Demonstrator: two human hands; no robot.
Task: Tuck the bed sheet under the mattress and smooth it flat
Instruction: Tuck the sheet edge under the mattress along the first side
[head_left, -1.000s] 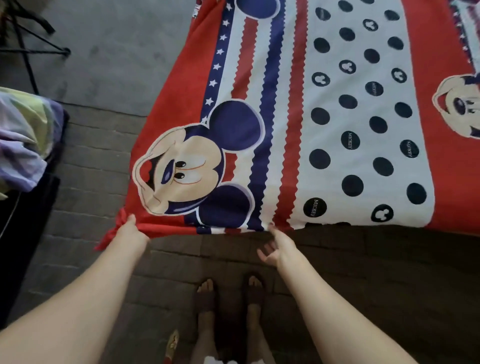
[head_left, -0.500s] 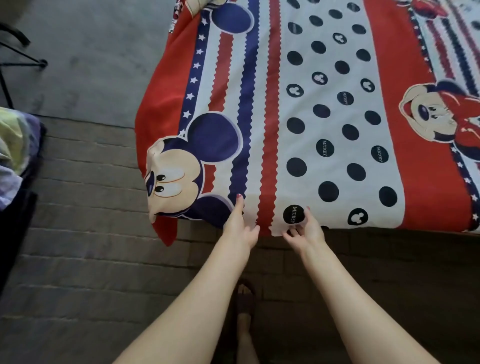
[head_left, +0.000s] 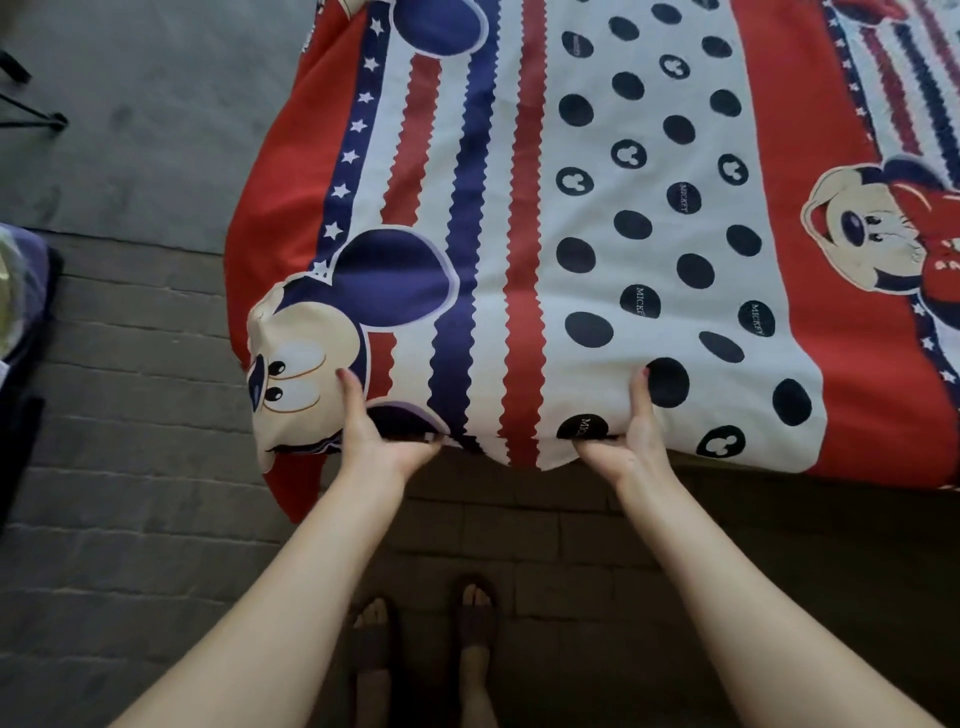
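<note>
Both hands are now at the foot edge of the bed, gripping it. My left hand (head_left: 387, 436) has its thumb up on the printed cartoon face and its fingers curled under the edge; my right hand (head_left: 631, 441) mirrors it, thumb beside a dark dot, fingers hidden beneath. Each holds the bed sheet (head_left: 571, 234), and probably the mattress edge inside it, though I cannot see what the fingers meet underneath.

Half a second ago the hands were close together, just touching the hem; a second ago the left was out at the red corner. Since then they have spread apart and the edge looks raised, bulging toward me. I judge this is the lift that opens a gap for tucking.

Between the hands the hem sags in a loose scallop, and the red corner (head_left: 293, 483) left of my left hand hangs free over the brick floor (head_left: 130, 415), untucked.
</note>
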